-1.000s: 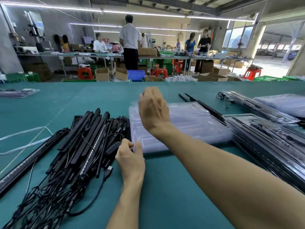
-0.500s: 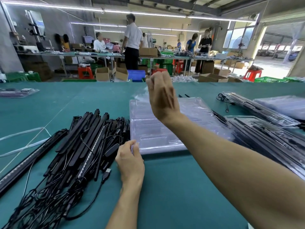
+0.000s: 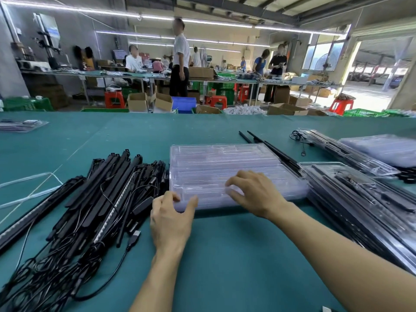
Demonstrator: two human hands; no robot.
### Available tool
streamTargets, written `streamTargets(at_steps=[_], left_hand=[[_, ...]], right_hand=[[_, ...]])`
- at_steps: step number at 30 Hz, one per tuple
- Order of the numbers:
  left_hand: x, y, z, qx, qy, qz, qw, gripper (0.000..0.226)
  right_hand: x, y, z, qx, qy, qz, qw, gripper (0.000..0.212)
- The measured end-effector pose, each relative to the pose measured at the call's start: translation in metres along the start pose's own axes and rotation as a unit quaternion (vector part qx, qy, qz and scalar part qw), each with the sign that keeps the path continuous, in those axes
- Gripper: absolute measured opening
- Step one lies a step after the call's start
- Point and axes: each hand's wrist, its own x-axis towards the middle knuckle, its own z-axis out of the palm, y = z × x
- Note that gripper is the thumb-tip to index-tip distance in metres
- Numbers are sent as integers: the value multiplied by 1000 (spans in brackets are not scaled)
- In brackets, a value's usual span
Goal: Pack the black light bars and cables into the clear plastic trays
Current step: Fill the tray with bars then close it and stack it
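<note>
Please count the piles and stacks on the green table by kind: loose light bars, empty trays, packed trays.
Pile of loose black light bars with cables: 1
Stacks of empty clear trays: 2, centre stack, far-right stack
Stacks of packed trays: 3, near-right stack, mid-right stack, far-left stack
Total: 6

The trays point(image 3: 225, 163) are clear plastic, glossy, throwing back white glare. Left of the trays, the bars point(image 3: 90, 199) look matt black and the cables point(image 3: 45, 278) smooth black with a slight sheen. Under the trays, the counter point(image 3: 225, 255) is matt teal, cloth-like. Beyond the trays: plain brown cardboard boxes point(image 3: 137, 102).
</note>
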Motion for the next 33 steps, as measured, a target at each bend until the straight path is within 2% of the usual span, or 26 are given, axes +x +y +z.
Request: streamTargets(at_steps=[3,5,8,10,15,20,24,26,28,33], left_hand=[[1,-3,1,21,-18,6,1000,41],[1,-3,0,1,-18,2,1000,42],[0,-3,0,-14,-5,8,1000,42],[-1,-2,0,-18,2,19,1000,43],[-1,-3,0,-13,2,13,1000,46],[-1,-3,-1,-13,3,12,1000,48],[2,-6,-2,-26,9,5,1000,50],[2,-6,-1,-26,10,2,1000,50],[2,-5,-2,-25,9,5,1000,50],[1,-4,0,-23,7,20,1000,49]], right_hand=[[-5,16,-4,-44,30,49,997,26],[-9,32,-7,-74,26,123,989,33],[-16,55,-9,-75,32,249,965,23],[-15,58,-7,-83,57,278,955,26],[8,52,-23,-80,226,245,939,25],[33,33,-50,-55,308,164,935,12],[43,29,-68,-85,340,70,934,8],[50,29,-77,-91,315,30,944,10],[56,31,-84,-95,246,20,964,13],[42,42,-80,-116,81,89,986,10]])
